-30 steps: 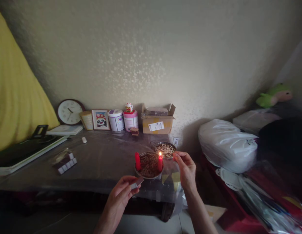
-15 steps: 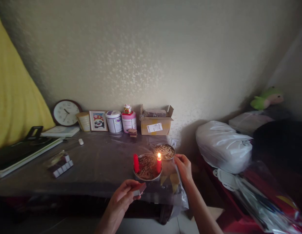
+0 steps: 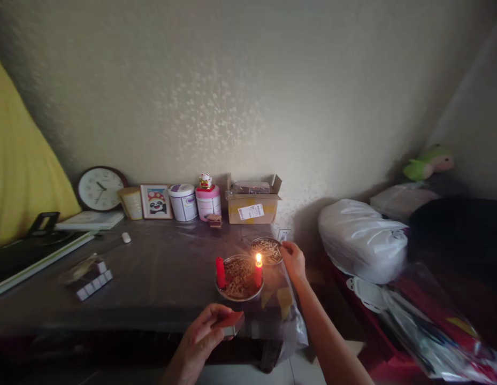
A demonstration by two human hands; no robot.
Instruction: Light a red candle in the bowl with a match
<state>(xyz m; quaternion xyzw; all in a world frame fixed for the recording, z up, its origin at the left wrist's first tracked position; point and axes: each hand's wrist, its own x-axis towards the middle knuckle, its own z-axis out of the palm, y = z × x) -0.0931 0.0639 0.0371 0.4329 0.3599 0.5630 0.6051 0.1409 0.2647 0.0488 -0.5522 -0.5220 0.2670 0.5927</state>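
My left hand [image 3: 202, 334] is closed on a small matchbox [image 3: 231, 324] held low in front of the table edge. My right hand [image 3: 293, 261] reaches over the far metal bowl of matchsticks [image 3: 265, 250], fingers pinched at its right rim; what they hold I cannot make out. Closer to me stands a metal dish [image 3: 239, 276] with brown bits and two red candles. The right candle [image 3: 258, 272] is lit, the left candle [image 3: 220, 272] is unlit.
The plastic-covered table [image 3: 152, 278] carries a pack of matchboxes [image 3: 91, 271], a clock [image 3: 99, 188], a framed picture [image 3: 156, 201], two tubs [image 3: 196, 202] and a cardboard box [image 3: 251, 202] along the wall. A white bag [image 3: 362, 235] and clutter lie at right.
My right hand has moved forward from beside the lit candle to the rim of the matchstick bowl. My left hand has lowered a little with the matchbox. The view has shifted right.
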